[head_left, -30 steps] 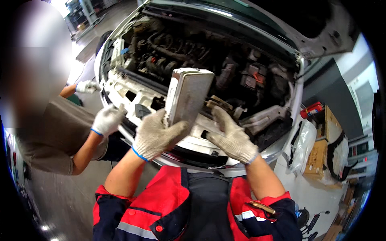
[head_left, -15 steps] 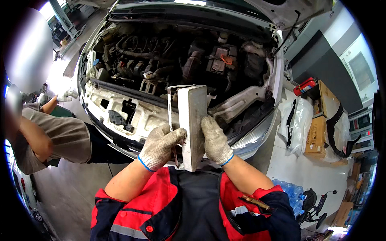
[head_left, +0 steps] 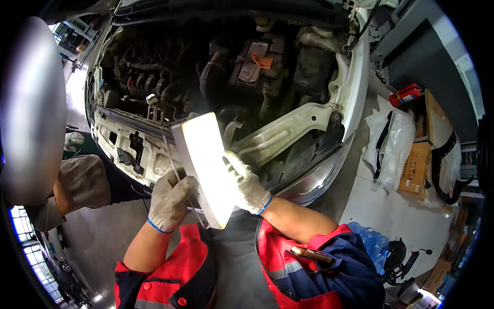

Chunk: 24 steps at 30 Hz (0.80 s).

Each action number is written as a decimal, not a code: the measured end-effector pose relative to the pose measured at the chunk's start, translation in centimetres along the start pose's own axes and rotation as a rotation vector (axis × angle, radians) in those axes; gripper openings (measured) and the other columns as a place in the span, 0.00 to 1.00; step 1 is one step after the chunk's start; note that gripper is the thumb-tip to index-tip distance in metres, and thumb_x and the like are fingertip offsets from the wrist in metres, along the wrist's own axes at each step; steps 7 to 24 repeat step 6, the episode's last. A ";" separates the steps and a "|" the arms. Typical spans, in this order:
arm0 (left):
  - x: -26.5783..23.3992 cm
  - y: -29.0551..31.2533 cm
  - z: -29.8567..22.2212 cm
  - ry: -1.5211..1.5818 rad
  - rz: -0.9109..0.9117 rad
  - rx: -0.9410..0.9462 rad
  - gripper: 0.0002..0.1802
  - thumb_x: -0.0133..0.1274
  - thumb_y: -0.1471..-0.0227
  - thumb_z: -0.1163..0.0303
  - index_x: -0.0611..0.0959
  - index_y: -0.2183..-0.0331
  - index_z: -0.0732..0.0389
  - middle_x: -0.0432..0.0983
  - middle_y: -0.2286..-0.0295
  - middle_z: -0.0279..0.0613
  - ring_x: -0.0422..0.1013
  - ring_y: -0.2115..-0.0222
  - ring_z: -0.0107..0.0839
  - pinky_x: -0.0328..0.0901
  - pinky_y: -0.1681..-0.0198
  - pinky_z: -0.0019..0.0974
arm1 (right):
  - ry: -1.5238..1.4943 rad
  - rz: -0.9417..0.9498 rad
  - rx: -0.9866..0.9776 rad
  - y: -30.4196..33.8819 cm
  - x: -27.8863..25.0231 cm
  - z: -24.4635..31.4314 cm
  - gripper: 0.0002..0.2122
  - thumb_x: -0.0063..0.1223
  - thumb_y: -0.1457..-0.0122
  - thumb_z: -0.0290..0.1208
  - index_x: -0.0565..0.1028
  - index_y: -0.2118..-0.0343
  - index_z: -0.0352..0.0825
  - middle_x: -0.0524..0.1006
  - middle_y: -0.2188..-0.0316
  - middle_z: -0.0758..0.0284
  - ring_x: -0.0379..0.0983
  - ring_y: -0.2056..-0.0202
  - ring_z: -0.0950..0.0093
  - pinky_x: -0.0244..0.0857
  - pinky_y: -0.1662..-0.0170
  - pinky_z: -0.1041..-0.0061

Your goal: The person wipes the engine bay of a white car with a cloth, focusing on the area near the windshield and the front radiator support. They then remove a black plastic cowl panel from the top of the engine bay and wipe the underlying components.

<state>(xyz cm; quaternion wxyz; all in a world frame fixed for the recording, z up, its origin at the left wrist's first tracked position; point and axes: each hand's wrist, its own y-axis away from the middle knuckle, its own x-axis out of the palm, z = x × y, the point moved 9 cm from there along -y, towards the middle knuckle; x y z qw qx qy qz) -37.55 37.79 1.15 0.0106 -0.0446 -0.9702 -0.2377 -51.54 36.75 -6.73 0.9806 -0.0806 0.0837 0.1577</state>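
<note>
A flat rectangular work light [head_left: 206, 165] is held up in front of me, its wide face glowing bright white. My left hand [head_left: 171, 202], in a knitted work glove, is closed round the light's left side and its thin metal stand [head_left: 170, 152]. At the opposite edge, my gloved right hand [head_left: 249, 189] grips the light, fingertips against the glowing face. The glare partly washes out those fingers. Beyond the light lies the open engine bay of a white car, with a battery [head_left: 252, 64] carrying an orange piece on top.
The car's front panel [head_left: 149, 159] and headlight [head_left: 314, 177] are close ahead. A co-worker [head_left: 85, 183] stands at the left by the car. On the right are a fire extinguisher [head_left: 405, 95], a cardboard box [head_left: 416, 164], plastic-wrapped parts [head_left: 388, 139] and blue water bottles [head_left: 369, 244].
The work light has gone from unlit to glowing, and its face has turned more toward me. Both hands have shifted left with it. The view has moved closer to the engine bay.
</note>
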 end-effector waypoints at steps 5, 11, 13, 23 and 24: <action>-0.3 -2.4 -0.5 -0.085 -0.074 -0.024 0.24 0.58 0.42 0.60 0.78 0.54 0.73 0.81 0.64 0.42 0.76 0.67 0.27 0.70 0.64 0.30 | -0.684 0.006 0.316 -1.9 -1.3 -2.4 0.23 0.52 0.37 0.22 0.66 0.39 0.24 0.79 0.52 0.62 0.77 0.49 0.69 0.66 0.37 0.70; 0.0 -3.2 -1.0 -0.037 -0.082 -0.010 0.25 0.60 0.42 0.59 0.78 0.53 0.72 0.81 0.64 0.43 0.76 0.66 0.27 0.70 0.62 0.30 | -0.690 0.004 0.325 -2.5 -1.5 -3.0 0.23 0.52 0.37 0.22 0.66 0.39 0.24 0.79 0.52 0.62 0.77 0.49 0.69 0.66 0.37 0.70; 0.0 -3.2 -1.0 -0.037 -0.082 -0.010 0.25 0.60 0.42 0.59 0.78 0.53 0.72 0.81 0.64 0.43 0.76 0.66 0.27 0.70 0.62 0.30 | -0.690 0.004 0.325 -2.5 -1.5 -3.0 0.23 0.52 0.37 0.22 0.66 0.39 0.24 0.79 0.52 0.62 0.77 0.49 0.69 0.66 0.37 0.70; 0.0 -3.2 -1.0 -0.037 -0.082 -0.010 0.25 0.60 0.42 0.59 0.78 0.53 0.72 0.81 0.64 0.43 0.76 0.66 0.27 0.70 0.62 0.30 | -0.690 0.004 0.325 -2.5 -1.5 -3.0 0.23 0.52 0.37 0.22 0.66 0.39 0.24 0.79 0.52 0.62 0.77 0.49 0.69 0.66 0.37 0.70; 0.0 -3.2 -1.0 -0.037 -0.082 -0.010 0.25 0.60 0.42 0.59 0.78 0.53 0.72 0.81 0.64 0.43 0.76 0.66 0.27 0.70 0.62 0.30 | -0.690 0.004 0.325 -2.5 -1.5 -3.0 0.23 0.52 0.37 0.22 0.66 0.39 0.24 0.79 0.52 0.62 0.77 0.49 0.69 0.66 0.37 0.70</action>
